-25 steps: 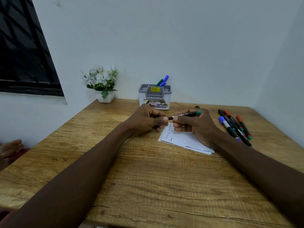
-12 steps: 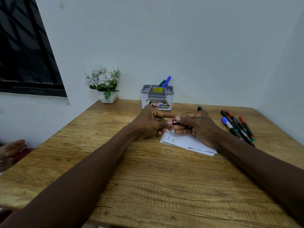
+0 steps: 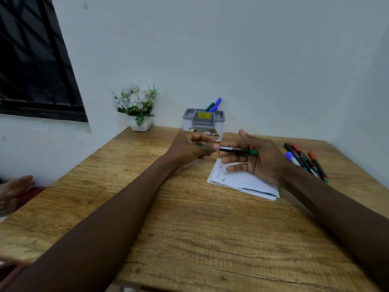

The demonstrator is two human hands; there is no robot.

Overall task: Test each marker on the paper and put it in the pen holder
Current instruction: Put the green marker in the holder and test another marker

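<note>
A black marker with green ends (image 3: 235, 149) lies level in the air above the table, between my two hands. My left hand (image 3: 189, 148) pinches its left, capped end with curled fingers. My right hand (image 3: 261, 163) has opened, thumb up and fingers straight, and the marker's right end rests across those fingers. Below them lies a stack of white paper (image 3: 242, 182) with a few blue and green scribbles. The grey pen holder (image 3: 203, 123) stands at the back against the wall, holding a blue and a green marker.
Several loose markers (image 3: 305, 161) with red, blue and green ends lie to the right of the paper. A small white pot of flowers (image 3: 139, 106) stands back left, beside a dark window. Another person's hand (image 3: 14, 190) shows at the left edge.
My hands came together over the paper and the marker's tip went into my left hand. My right hand has since let go and opened, while the left keeps hold.
</note>
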